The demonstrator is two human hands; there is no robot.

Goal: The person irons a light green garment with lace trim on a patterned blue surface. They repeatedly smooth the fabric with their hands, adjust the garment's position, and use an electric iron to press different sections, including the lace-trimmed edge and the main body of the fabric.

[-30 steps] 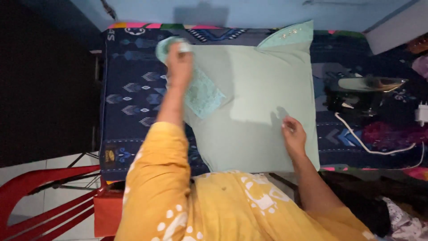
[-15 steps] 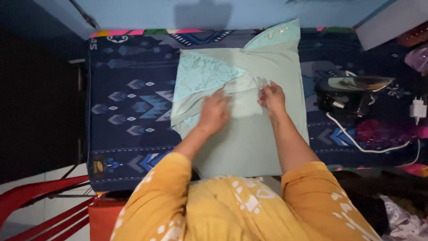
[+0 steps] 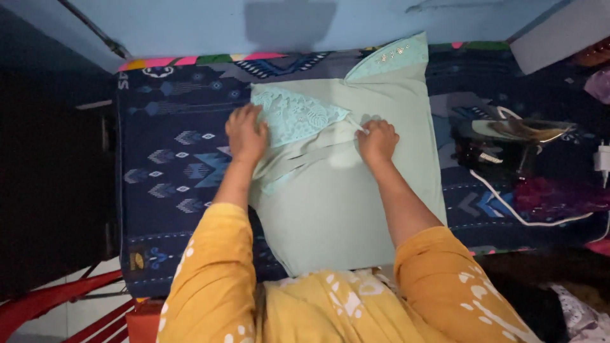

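A pale green cloth garment (image 3: 356, 209) lies flat on a dark blue patterned cover (image 3: 171, 159) spread over the table. It sits in the middle of the cover, and its near end hangs over the near edge by the person's yellow top. A lacy light green sleeve part (image 3: 295, 117) is folded in over the plain cloth, near the far left corner of the garment.

The left hand (image 3: 246, 134) lies flat, fingers spread, on the left end of the lacy part. It looks like it presses the fold down so it stays in place. The right hand (image 3: 377, 141) is curled, with the fingers bunched on the tip of the lacy part and the folds under it. It seems to pinch that tip, maybe to pull the fold straight.

Another shiny green corner of the garment (image 3: 391, 58) sticks up by the far edge of the cover.

On the right side of the cover sits a dark clothes iron (image 3: 508, 143), well apart from the hands. Its white cord (image 3: 508, 206) runs along the cover beside the garment's right edge. A red plastic chair (image 3: 51, 305) stands by the near left corner. Nothing lies between the hands and the cloth.
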